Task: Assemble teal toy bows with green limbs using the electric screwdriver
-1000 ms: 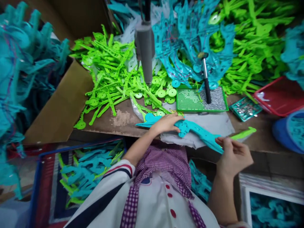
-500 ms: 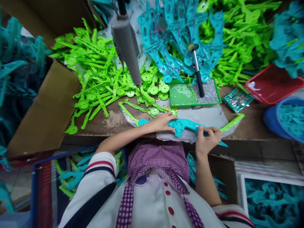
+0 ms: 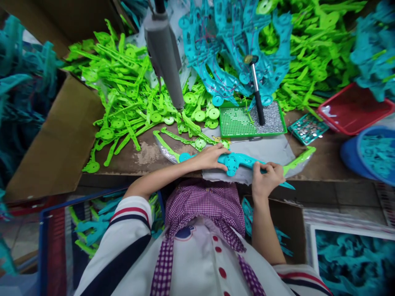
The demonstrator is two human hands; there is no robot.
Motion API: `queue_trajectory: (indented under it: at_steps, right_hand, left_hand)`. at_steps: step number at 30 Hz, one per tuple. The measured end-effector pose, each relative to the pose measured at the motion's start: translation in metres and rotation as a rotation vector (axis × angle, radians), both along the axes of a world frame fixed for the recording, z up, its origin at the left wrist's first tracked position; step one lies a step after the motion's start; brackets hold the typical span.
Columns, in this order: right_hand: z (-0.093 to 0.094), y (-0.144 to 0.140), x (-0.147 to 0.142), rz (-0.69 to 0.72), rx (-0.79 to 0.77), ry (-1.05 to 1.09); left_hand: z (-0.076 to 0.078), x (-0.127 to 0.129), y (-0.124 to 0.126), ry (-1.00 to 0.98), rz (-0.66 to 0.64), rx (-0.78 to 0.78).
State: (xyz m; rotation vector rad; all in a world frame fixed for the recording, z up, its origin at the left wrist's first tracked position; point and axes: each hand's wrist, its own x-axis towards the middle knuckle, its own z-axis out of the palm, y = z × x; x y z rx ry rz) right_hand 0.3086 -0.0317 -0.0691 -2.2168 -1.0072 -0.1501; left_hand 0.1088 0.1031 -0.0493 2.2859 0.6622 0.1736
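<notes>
We hold the blue plastic piece with both hands, along the front edge of the brown table. Our left hand grips it just left of its rounded hub, thumb and fingers at opposite edges; our right hand pinches its right arm narrowly, fingers curled. The piece is long and smooth, with small holes in the hub. Our left forearm comes in slanting low, while the right one rises more steeply. Under the piece lies a grey cloth, frayed at its edge. Farther, a hammer lies over a gridded green tray.
</notes>
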Motion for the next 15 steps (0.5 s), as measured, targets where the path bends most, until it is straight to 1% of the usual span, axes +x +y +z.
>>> queue_trajectory:
  at_steps: [4, 6, 7, 8, 10, 13, 14, 15]
  right_hand:
    - [0.004, -0.005, -0.005, 0.024, -0.136, -0.028]
    - [0.013, -0.009, 0.0, 0.108, -0.181, -0.004]
    - [0.021, -0.01, 0.004, 0.163, -0.178, 0.017]
    - [0.031, -0.008, 0.008, 0.216, -0.147, 0.043]
    - [0.058, 0.003, 0.012, 0.272, 0.004, 0.085]
    - [0.099, 0.03, 0.006, 0.235, 0.339, 0.096]
    - [0.107, 0.037, 0.003, 0.253, 0.411, 0.088]
    - [0.111, 0.041, 0.002, 0.315, 0.416, 0.084]
  left_hand:
    - [0.003, 0.0, 0.001, 0.001, -0.005, -0.014]
    - [0.004, 0.0, 0.002, -0.006, -0.001, -0.018]
    - [0.004, 0.0, 0.003, -0.01, 0.001, -0.02]
    - [0.004, 0.001, 0.003, -0.013, 0.0, -0.022]
    - [0.003, 0.001, 0.005, -0.019, -0.005, -0.021]
    - [0.003, 0.001, 0.004, -0.035, -0.009, 0.011]
    - [0.004, 0.0, 0.002, -0.045, -0.004, 0.032]
    - [0.006, -0.002, -0.001, -0.055, 0.002, 0.058]
